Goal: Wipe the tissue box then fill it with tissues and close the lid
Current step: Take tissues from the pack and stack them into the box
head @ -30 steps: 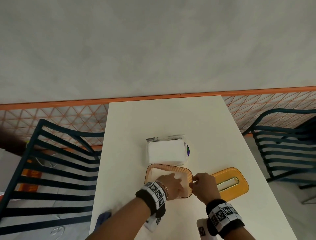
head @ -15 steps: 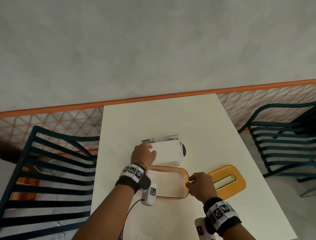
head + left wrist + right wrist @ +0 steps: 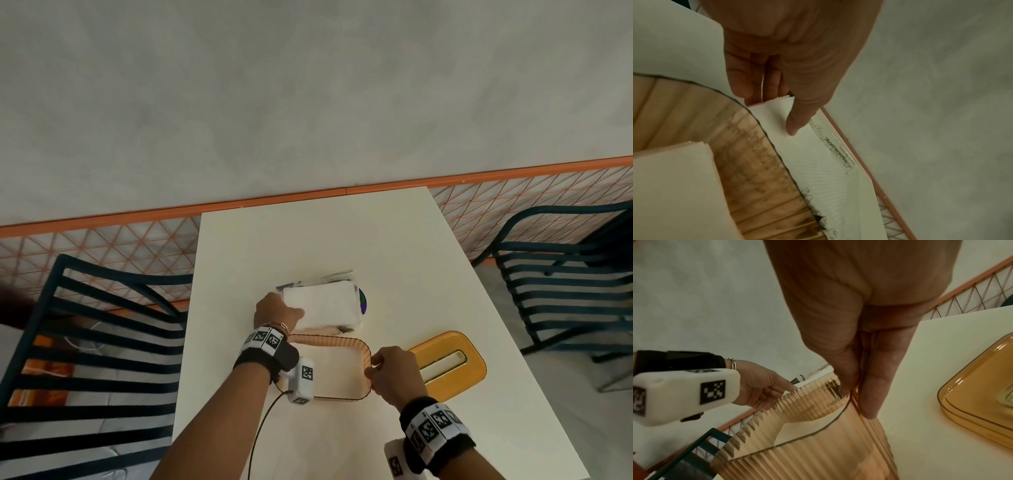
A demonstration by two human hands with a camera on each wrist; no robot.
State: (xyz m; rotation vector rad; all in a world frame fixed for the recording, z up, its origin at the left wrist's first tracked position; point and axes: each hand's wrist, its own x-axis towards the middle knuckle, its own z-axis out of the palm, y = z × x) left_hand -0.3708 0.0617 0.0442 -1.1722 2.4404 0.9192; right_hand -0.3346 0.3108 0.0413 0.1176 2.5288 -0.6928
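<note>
Nearest the person, the right hand pinches the right-hand rim of the tissue box, thumb inside and fingers outside the ribbed amber wall, steadying it on the tabletop. It has kept that grip over the last second. The box is open, and the left wrist view shows a small stack of tissues already lying inside it.

Beside the box on the right lies the amber lid, slot up and off the box.

The change is in the left hand: a second ago it was down inside the box, and now it has reached past the far rim to the tissue pack just behind. Its thumb presses on the top sheets at the left end while the fingers curl round that end, so it grasps the stack.

This suggests wiping is over and filling is under way, with another batch about to be lifted across; closing the lid still remains.
</note>
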